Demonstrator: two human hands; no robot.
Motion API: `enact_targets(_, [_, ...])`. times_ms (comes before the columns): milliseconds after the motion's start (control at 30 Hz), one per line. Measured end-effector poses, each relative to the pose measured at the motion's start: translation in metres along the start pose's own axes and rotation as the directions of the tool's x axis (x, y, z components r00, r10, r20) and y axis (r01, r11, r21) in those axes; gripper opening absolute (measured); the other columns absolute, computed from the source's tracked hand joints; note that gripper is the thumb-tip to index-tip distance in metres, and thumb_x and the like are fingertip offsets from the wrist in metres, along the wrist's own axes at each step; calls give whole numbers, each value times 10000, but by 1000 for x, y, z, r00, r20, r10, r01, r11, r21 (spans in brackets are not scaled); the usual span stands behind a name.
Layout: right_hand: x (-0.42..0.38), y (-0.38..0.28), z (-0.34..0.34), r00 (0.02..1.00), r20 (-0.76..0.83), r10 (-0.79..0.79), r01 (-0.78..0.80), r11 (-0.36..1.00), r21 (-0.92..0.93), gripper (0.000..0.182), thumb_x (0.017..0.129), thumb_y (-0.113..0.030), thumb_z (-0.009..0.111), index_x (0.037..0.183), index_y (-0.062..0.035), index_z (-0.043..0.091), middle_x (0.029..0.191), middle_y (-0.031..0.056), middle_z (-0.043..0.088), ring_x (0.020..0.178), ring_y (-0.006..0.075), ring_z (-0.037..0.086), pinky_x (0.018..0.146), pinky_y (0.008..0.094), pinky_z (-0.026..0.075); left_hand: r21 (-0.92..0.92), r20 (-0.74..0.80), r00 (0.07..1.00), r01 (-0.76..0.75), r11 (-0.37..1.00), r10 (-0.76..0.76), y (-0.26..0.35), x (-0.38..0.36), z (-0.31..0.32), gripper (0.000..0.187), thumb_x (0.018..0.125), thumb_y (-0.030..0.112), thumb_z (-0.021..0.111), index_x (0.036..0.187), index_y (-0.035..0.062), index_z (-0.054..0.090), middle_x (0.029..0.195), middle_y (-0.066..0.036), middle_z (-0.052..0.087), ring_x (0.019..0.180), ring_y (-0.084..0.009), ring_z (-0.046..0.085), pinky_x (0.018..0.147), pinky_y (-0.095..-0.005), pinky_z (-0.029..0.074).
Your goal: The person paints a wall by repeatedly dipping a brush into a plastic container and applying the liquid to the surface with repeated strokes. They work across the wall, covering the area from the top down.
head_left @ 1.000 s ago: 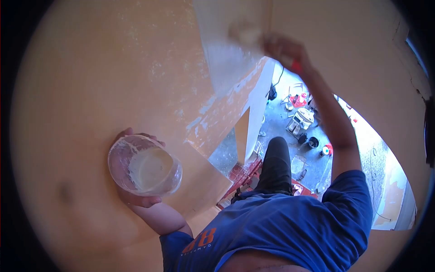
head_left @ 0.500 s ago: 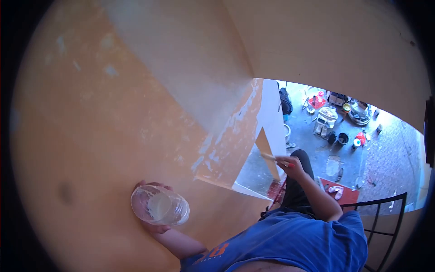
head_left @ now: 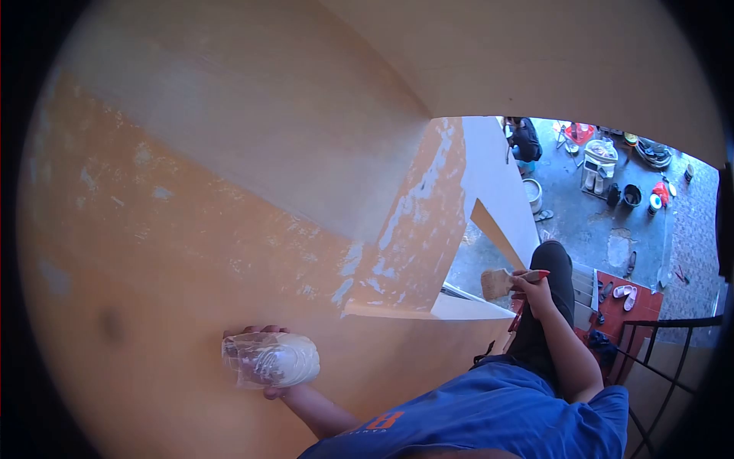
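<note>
My left hand [head_left: 277,392] is wrapped round a clear plastic tub [head_left: 269,359], its fingers partly hidden behind it. The tub appears tilted, with whitish stuff inside. Close behind it is the orange-painted wall [head_left: 176,252]. My right hand [head_left: 534,291] grips the red-tipped handle of a paintbrush [head_left: 497,284], whose broad, pale bristles point left. The brush is over my dark-trousered leg, apart from the wall in this view.
White patches mark the wall by its corner [head_left: 397,222]. A black metal railing [head_left: 664,324] stands at lower right. Far below, the floor [head_left: 581,222] holds buckets [head_left: 631,196], pink slippers [head_left: 625,297] on red flooring, and a crouching person [head_left: 524,141].
The tub has turned from showing its open mouth to lying more side-on. The brush, blurred before, now shows its broad bristles further right. The whole view has shifted.
</note>
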State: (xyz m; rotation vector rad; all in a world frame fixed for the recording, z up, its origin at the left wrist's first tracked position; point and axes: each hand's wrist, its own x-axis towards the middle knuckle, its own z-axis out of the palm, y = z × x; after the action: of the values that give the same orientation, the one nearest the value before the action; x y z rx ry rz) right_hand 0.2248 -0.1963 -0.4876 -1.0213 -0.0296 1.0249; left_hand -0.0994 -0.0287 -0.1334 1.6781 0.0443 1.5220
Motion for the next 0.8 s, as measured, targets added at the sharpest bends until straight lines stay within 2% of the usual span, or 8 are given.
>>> enact_targets(133, [-2, -4, 5, 999, -7, 36, -36, 999, 4, 255, 804, -118, 706, 1003, 7, 607, 864, 94, 640, 745, 183, 649, 589, 293, 547, 28, 30, 999, 13, 1000, -14, 2, 3, -1, 1243, 534, 540, 856, 1456, 142, 123, 1236, -167, 493, 1035, -355, 583, 804, -491, 536])
enact_targets(333, [-2, -1, 9, 993, -9, 114, -114, 993, 29, 232, 819, -114, 678, 1004, 10, 611, 857, 85, 633, 723, 168, 636, 589, 280, 536, 60, 131, 985, 104, 993, -111, 6, 4, -8, 1208, 580, 493, 853, 1461, 146, 103, 1282, -167, 442, 1070, -371, 563, 839, -499, 518])
enact_targets(400, [-2, -2, 8, 991, -13, 136, -135, 990, 44, 226, 828, -109, 669, 1012, 10, 612, 865, 79, 632, 755, 154, 630, 597, 270, 535, -16, 194, 970, 149, 989, -143, 8, 6, -8, 1193, 589, 430, 869, 1464, 160, 104, 1315, -163, 403, 1121, -380, 522, 895, -514, 480])
enact_targets(433, [-2, 0, 7, 986, -1, 165, -165, 986, 37, 226, 828, -109, 669, 1012, 10, 612, 865, 79, 632, 755, 154, 630, 597, 270, 535, 11, 180, 971, 161, 987, -160, 8, 8, -7, 1193, 589, 430, 869, 1464, 160, 104, 1315, -163, 403, 1121, -380, 522, 895, -514, 480])
enact_targets(500, [-2, 3, 6, 992, -29, 123, -122, 991, 46, 229, 834, -109, 665, 1021, 10, 608, 873, 81, 631, 749, 148, 629, 597, 261, 534, -58, 273, 944, 208, 976, -185, 10, 11, -5, 1172, 599, 369, 878, 1466, 177, 113, 1328, -154, 386, 1165, -379, 481, 939, -526, 441])
enact_targets(633, [-3, 1, 9, 988, -48, 145, -143, 989, 42, 255, 830, -109, 672, 1041, 14, 596, 876, 86, 631, 684, 149, 626, 579, 243, 526, -44, 274, 938, 235, 971, -214, 15, 12, -10, 1147, 606, 319, 880, 1468, 189, 135, 1320, -133, 402, 1162, -360, 483, 929, -523, 441])
enact_targets(800, [3, 2, 4, 982, -18, 188, -188, 982, -17, 262, 830, -96, 669, 1056, 9, 590, 883, 87, 634, 697, 152, 628, 573, 242, 521, -27, 257, 936, 256, 966, -241, 17, 12, -12, 1136, 579, 301, 893, 1461, 180, 187, 1311, -130, 414, 1139, -352, 499, 917, -517, 446])
